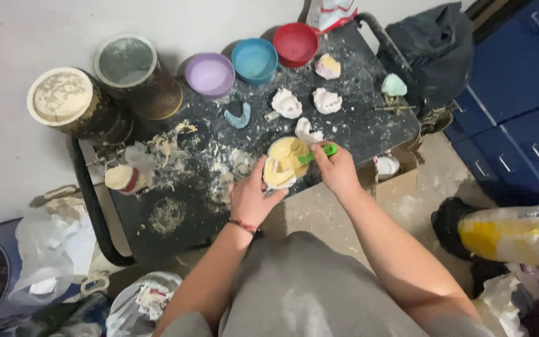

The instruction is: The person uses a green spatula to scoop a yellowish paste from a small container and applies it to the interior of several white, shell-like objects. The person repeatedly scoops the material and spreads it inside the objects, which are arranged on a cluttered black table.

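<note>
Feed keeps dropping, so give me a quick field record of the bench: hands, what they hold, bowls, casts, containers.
left hand: steadies a yellow mixing bowl by its rim
right hand: grips a green-handled spatula, tip in the bowl
surface: black table, spattered with plaster
empty bowls: purple bowl, blue bowl, red bowl in a row along the back
casts: white dental casts, one green cast
containers: two round tins at back left

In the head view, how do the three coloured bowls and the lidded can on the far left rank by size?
Largest to smallest:
1. lidded can
2. purple bowl, blue bowl and red bowl: they look about equal, so no ranking.
</note>
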